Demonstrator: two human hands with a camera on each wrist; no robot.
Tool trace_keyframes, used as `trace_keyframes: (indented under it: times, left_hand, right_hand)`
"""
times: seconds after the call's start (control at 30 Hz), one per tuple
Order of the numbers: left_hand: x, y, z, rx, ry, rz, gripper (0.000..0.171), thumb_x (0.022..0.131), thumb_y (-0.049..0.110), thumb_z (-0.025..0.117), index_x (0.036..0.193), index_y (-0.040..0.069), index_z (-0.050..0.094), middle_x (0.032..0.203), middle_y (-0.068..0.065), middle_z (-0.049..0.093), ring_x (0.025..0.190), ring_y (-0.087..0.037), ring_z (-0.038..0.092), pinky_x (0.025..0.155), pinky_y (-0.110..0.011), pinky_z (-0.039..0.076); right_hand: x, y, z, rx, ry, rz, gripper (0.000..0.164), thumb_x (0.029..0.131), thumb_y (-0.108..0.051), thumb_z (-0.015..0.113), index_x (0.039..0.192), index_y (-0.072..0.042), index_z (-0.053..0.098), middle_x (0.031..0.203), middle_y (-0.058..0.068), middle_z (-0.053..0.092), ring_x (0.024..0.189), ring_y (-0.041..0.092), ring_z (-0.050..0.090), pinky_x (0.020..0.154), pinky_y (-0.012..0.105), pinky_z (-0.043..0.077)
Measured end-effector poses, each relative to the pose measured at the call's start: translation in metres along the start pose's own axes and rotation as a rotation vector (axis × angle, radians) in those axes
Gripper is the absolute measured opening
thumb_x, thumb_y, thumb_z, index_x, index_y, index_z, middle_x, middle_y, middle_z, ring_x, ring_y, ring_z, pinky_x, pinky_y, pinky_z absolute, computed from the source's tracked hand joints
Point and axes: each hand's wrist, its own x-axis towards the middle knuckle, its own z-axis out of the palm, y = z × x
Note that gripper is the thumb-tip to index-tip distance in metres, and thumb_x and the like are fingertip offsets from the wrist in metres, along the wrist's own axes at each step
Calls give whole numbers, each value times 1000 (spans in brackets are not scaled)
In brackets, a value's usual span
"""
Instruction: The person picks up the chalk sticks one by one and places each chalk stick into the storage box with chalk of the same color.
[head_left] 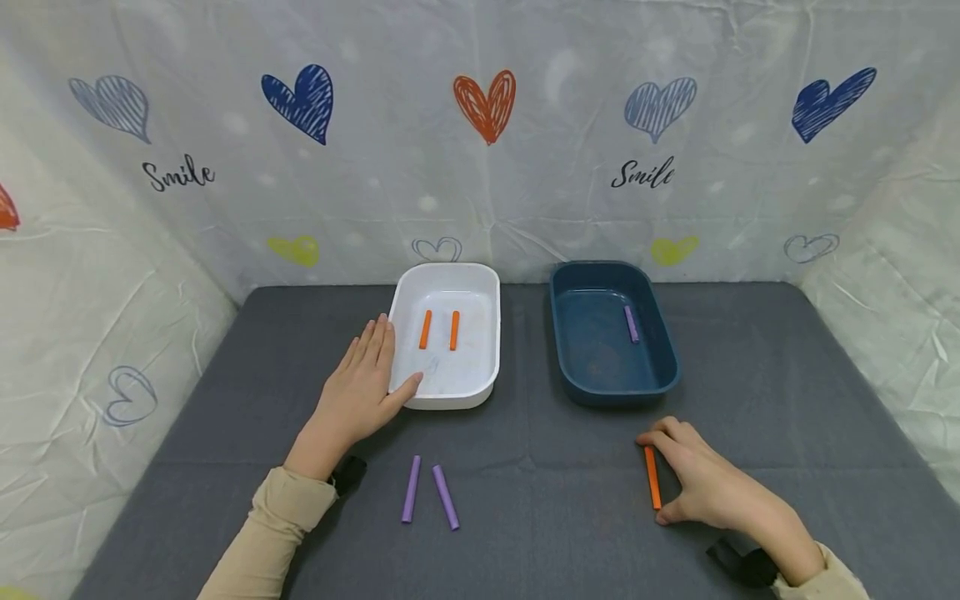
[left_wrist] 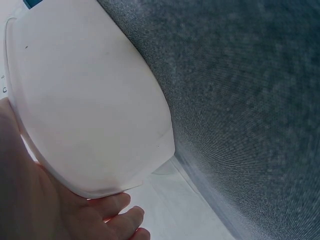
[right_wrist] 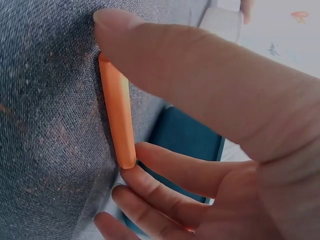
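Note:
My left hand [head_left: 356, 392] rests along the left rim of a white tray [head_left: 450, 402], fingers straight and thumb over the near corner. Two short orange sticks [head_left: 453, 331] lie inside that tray. At the right, my right hand [head_left: 708, 479] spans another orange stick [head_left: 652, 477] on the cloth, thumb at its near end and fingertips at its far end. The right wrist view shows this orange stick [right_wrist: 118, 112] between thumb and fingers. Two purple sticks [head_left: 411, 489] lie in front of the white tray. One more purple stick [head_left: 631, 324] is inside the dark blue tray [head_left: 622, 395].
Grey cloth [head_left: 540, 517] covers the table. A pale curtain [head_left: 420, 175] printed with hearts and words hangs behind the trays and at both sides. The two trays stand side by side near the back edge, with a gap between them.

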Motion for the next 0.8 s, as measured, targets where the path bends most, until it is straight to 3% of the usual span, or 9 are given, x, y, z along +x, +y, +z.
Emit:
trace_keyframes:
  times: [0.8]
  left_hand:
    - [0,2,-1,-7,2,-4,90,101,55,42,155,-9,6,163,-24,2,151,-37,3,120,-52,10]
  right_hand:
    - [1,0,-2,-49,4,-38,75,65,-20,93,130,-4,58,120,2,50,107,21,49,85,43,49]
